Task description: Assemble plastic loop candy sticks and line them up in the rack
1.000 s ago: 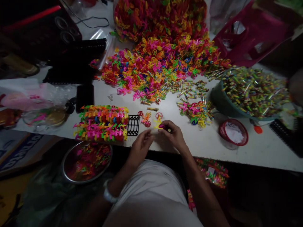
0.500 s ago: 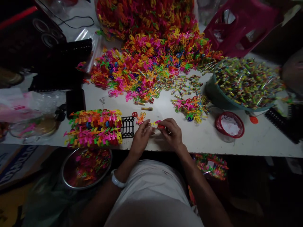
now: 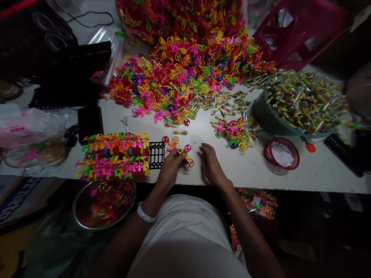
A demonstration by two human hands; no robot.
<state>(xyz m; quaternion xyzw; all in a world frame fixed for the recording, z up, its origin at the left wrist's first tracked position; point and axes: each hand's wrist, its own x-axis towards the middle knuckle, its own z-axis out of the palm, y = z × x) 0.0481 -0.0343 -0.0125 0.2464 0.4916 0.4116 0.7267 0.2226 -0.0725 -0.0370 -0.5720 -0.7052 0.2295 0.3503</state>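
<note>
My left hand (image 3: 169,166) is closed, pinching a small yellow plastic toy (image 3: 187,156) that has a pink wheel and a red wheel. The toy is held just above the white table (image 3: 246,170). To its right, my right hand (image 3: 213,165) is apart from it, fingers loosely curved and spread, with nothing seen in them. Just beyond my left fingers lies an orange plastic piece (image 3: 173,143) with a red and a yellow wheel near it. Left of that hand is a black grid rack (image 3: 157,155), most of it covered by rows of colourful plastic toys (image 3: 116,158).
A large heap of bright plastic pieces (image 3: 174,77) spreads across the back. Clear candy-like tubes (image 3: 180,132) lie before it, and more fill a green basin (image 3: 257,110). A red basket (image 3: 296,160) holds white paper slips. A metal bowl (image 3: 75,210) sits below the table edge.
The toy was between both hands. My right hand has let go and drawn back a little to the right, its fingers opening. The toy stays in my left hand, wheels now showing.
</note>
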